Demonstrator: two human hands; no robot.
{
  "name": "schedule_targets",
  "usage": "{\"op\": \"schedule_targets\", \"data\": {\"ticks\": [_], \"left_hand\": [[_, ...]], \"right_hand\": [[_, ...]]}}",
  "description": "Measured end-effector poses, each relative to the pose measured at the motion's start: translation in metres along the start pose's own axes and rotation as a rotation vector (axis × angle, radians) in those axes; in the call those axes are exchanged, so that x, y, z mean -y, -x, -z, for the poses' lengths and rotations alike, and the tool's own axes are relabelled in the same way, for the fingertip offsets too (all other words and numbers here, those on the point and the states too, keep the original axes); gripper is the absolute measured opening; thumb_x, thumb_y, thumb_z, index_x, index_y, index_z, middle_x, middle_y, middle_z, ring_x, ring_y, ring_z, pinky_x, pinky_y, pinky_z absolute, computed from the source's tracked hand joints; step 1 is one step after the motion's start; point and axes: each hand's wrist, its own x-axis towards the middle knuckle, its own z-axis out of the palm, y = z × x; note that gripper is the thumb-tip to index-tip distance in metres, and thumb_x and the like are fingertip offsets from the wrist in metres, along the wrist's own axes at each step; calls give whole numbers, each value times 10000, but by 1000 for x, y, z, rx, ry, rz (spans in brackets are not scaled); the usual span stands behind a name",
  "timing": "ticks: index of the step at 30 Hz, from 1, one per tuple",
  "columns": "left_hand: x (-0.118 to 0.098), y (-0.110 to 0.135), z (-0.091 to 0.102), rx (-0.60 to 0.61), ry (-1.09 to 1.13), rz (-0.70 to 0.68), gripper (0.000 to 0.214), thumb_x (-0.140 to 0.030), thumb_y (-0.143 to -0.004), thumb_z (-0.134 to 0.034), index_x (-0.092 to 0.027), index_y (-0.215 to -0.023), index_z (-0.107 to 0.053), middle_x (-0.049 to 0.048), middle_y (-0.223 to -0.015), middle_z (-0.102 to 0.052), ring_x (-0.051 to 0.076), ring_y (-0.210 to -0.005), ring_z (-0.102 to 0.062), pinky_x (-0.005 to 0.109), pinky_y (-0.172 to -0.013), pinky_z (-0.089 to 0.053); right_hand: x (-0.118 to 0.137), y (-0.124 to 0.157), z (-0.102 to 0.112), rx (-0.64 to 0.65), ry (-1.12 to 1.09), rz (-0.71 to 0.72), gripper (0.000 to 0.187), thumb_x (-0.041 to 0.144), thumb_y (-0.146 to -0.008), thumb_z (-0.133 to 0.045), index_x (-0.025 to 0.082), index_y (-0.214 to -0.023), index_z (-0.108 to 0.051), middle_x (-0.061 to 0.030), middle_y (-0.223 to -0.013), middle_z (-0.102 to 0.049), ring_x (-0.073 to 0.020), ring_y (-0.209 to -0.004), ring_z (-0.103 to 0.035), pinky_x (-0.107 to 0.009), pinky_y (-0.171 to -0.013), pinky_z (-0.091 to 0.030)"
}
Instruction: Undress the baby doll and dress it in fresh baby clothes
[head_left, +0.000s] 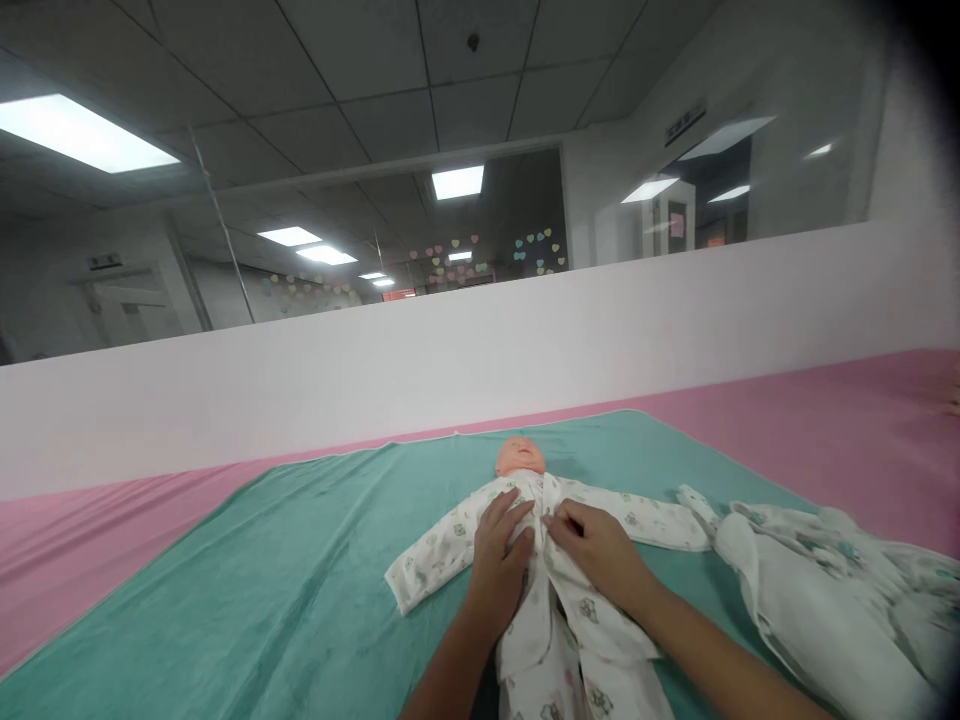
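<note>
A baby doll (521,455) lies on its back on a green blanket (315,540), its head away from me. It wears a white printed jacket (442,548) with long sleeves spread to both sides, and matching trousers (551,690) show below the hem. My left hand (501,545) rests on the jacket's chest, fingers stretched out. Across the front opening, my right hand (592,545) has its fingers curled, pinching the jacket's front edge near the chest. The jacket's lower front hangs apart over the trousers.
To the right lies a heap of white printed cloth (832,590), close to the doll's sleeve end. Pink covering (847,430) spreads under the blanket. Behind stands a low white wall (420,370) with glass above. Something like fingers shows at the far right edge.
</note>
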Motion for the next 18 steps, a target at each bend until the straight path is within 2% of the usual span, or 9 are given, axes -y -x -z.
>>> {"op": "schedule_targets", "data": {"ticks": [4, 7, 9, 13, 18], "left_hand": [[6, 12, -1, -23, 29, -44, 348, -314, -898, -418, -301, -1215, -560, -3, -1454, -335, 207, -1366, -234, 436, -1136, -206], [9, 22, 1, -1, 32, -107, 346, -269, -899, -407, -307, -1199, -575, -18, -1470, -303, 206, -1385, -183, 452, -1141, -177], [9, 25, 4, 19, 39, -117, 335, -249, -893, -412, -309, -1163, -601, -19, -1461, -322, 214, -1386, -178, 469, -1138, -177], [6, 26, 8, 39, 48, -71, 313, -235, -881, -428, -297, -1109, -634, -2, -1435, -370, 223, -1370, -218, 480, -1132, -194], [2, 25, 9, -9, 76, -69, 325, -167, -862, -405, -275, -1029, -662, 2, -1385, -437, 205, -1350, -263, 464, -1130, -212]], "right_hand": [[18, 10, 8, 132, 277, 144, 438, 521, -809, -471, 180, -559, -354, 29, -546, -469, -110, -532, -386, -257, -526, -218], [31, 17, 9, 207, 378, 164, 407, 531, -744, -551, 190, -558, -428, 16, -561, -532, -112, -514, -390, -269, -508, -174], [35, 22, 7, 241, 390, 165, 368, 509, -751, -545, 198, -571, -466, 8, -578, -561, -113, -507, -398, -274, -506, -164], [35, 25, 4, 256, 389, 146, 275, 399, -756, -533, 198, -579, -470, 6, -591, -582, -116, -518, -418, -272, -508, -175], [32, 25, 0, 201, 433, 138, 196, 239, -736, -477, 188, -548, -456, -7, -568, -567, -114, -503, -392, -281, -519, -169]]}}
